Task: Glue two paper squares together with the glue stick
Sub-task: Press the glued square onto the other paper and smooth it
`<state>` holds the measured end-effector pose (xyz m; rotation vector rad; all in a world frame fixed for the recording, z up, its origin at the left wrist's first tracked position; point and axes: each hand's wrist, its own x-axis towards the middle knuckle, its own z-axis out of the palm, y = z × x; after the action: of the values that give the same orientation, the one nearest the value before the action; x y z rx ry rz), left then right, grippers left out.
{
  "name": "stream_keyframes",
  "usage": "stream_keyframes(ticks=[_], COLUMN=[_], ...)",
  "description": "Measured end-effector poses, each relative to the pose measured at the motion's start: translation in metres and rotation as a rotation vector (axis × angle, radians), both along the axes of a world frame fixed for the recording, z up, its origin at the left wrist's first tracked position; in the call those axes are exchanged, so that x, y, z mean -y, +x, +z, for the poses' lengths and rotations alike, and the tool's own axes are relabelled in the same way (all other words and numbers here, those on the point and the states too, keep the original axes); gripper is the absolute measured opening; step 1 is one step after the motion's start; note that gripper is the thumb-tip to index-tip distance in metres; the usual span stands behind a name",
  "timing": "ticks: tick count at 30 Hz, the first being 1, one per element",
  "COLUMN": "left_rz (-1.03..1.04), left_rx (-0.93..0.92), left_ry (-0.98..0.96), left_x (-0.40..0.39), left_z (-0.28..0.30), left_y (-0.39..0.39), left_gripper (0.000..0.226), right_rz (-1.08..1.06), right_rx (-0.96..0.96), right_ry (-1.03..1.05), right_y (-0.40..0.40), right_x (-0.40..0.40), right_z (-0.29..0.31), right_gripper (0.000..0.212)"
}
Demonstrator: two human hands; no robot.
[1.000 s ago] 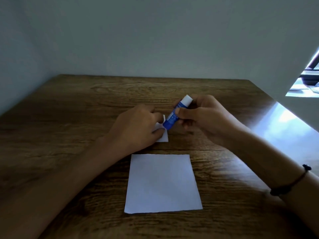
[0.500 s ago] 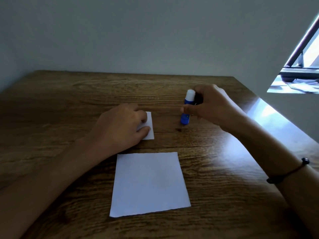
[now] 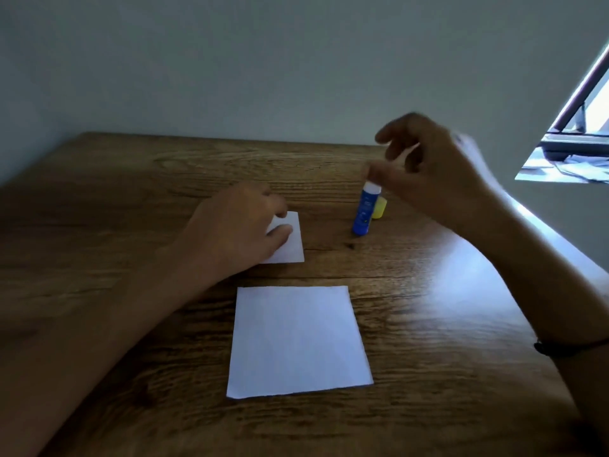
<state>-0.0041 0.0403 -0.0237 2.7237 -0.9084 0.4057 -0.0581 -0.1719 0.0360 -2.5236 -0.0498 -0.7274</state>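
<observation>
Right grip: the right hand (image 3: 438, 174) hovered blurred over the glue stick (image 3: 365, 211), fingers spread loose; whether the thumb tip touched the white top could not be told.
Left grip: the left hand (image 3: 242, 230) lay flat, fingers pressed narrowly down on the small paper square (image 3: 290, 240), pinning it to the desk (image 3: 131, 199).
Glue stick: blue plastic cylinder, white upper end, standing nearly upright on the desk just below the right hand, well right of the small square.
Cap: yellow, rounded cap (image 3: 379, 208) on the desk, just behind and beside the stick.
Large paper square (image 3: 298, 341): white, flat, matte, edges slightly uneven; near side of the desk, apart from both hands.
Desk: dark wood grain, glossy sheen at right.
Wrist: dark band (image 3: 566, 347) on the right forearm.
</observation>
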Motion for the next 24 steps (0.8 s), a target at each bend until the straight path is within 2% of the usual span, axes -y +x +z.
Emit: stream_keyframes(ticks=[3, 5, 8, 12, 15, 24], left_rz=[-0.017, -0.030, -0.069, -0.102, -0.112, -0.135], left_rx=[-0.033, -0.054, -0.089, -0.139, -0.160, -0.298], left_ry=[0.002, 0.028, 0.074, 0.148, 0.168, 0.205], left_x=[-0.004, -0.005, -0.006, -0.007, -0.007, -0.007], left_z=[0.005, 0.007, 0.011, 0.016, 0.018, 0.020], left_y=[0.002, 0.002, 0.000, -0.002, -0.003, -0.005], left_gripper=[0.032, 0.028, 0.026, 0.024, 0.021, 0.017], right_rz=[0.190, 0.318, 0.430, 0.423, 0.423, 0.470], right_rx=[0.100, 0.022, -0.203, -0.456, -0.512, -0.568], right_ry=[0.002, -0.074, -0.259, -0.497, -0.600, -0.540], right_y=[-0.025, -0.037, -0.043, -0.040, -0.037, -0.030], right_x=[-0.022, -0.042, -0.063, -0.063, -0.056, -0.050], right_z=[0.010, 0.004, -0.012, -0.023, -0.029, -0.036], right_gripper=[0.019, 0.009, 0.014, 0.031, 0.036, 0.028])
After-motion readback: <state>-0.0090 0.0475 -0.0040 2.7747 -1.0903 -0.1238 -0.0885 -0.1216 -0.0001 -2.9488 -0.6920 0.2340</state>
